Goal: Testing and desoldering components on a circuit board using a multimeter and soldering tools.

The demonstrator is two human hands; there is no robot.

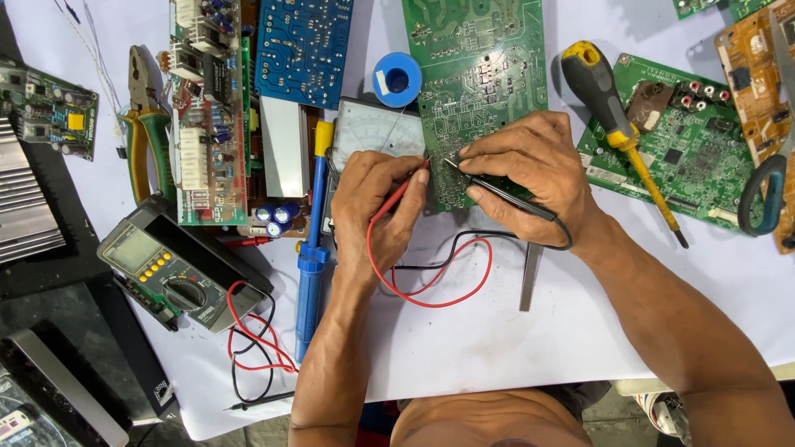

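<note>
Left to right: a small green board (50,112) and a finned heat sink (25,199) lie at the far left edge; pliers (145,124) rest beside a crowded component board (207,116), with a blue board (302,45) above it; a digital meter (178,273) sits lower left, its spare leads (252,348) coiled just beside it; a blue desoldering pump (313,248) lies upright along the left forearm. The left hand (373,207) grasps the red probe (397,194), tip on the lower edge of the green board (480,83) at centre; the right hand (530,178) pinches the black probe (497,189), tip touching the same edge close to the red one. An analogue meter (373,132) lies partly under the left hand, a solder reel (397,79) above it. Judged risk: the two tips stand so near that a slip could bridge neighbouring joints, and the looped leads (439,277) under both wrists could snag and drag a tip off its pad; the left hand also hides part of the meter face, hindering the reading. Tweezers (530,277) lie below the right wrist. To the right, a screwdriver (617,132) rests across a second green board (687,149), well apart; scissors (770,182) and an orange board (758,66) close the right edge
</note>
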